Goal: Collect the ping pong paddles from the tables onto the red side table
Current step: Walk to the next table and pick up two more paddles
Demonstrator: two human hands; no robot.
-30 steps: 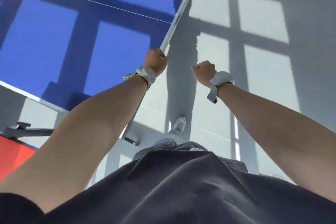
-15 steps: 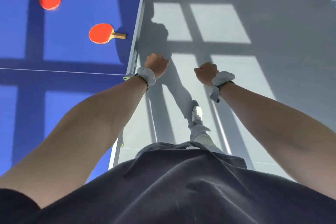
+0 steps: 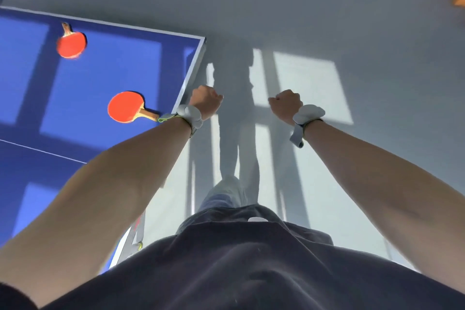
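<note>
both hands are curled into loose fists with nothing in them. the left hand [image 3: 205, 100] hangs just past the right edge of the blue ping pong table [image 3: 100, 78], its knuckles over the grey floor [image 3: 327, 20], fingers folded in toward the palm. the right hand [image 3: 285, 106] is well clear of the table, over a sunlit patch of floor, also closed and touching nothing. each wrist carries a pale grey wristband [image 3: 191, 116].

two red paddles lie flat on the table. the nearer paddle [image 3: 125, 107] sits at about 9 o'clock from the left hand, near the table's right edge; its long axis runs roughly 10 to 4 o'clock, the wooden handle pointing to about 4 o'clock, toward the left wrist. the farther paddle [image 3: 71, 44] lies at about 10 o'clock, deeper on the table and a bit blurred, its handle pointing to about 11 o'clock, away from the person. the two are well apart.
</note>
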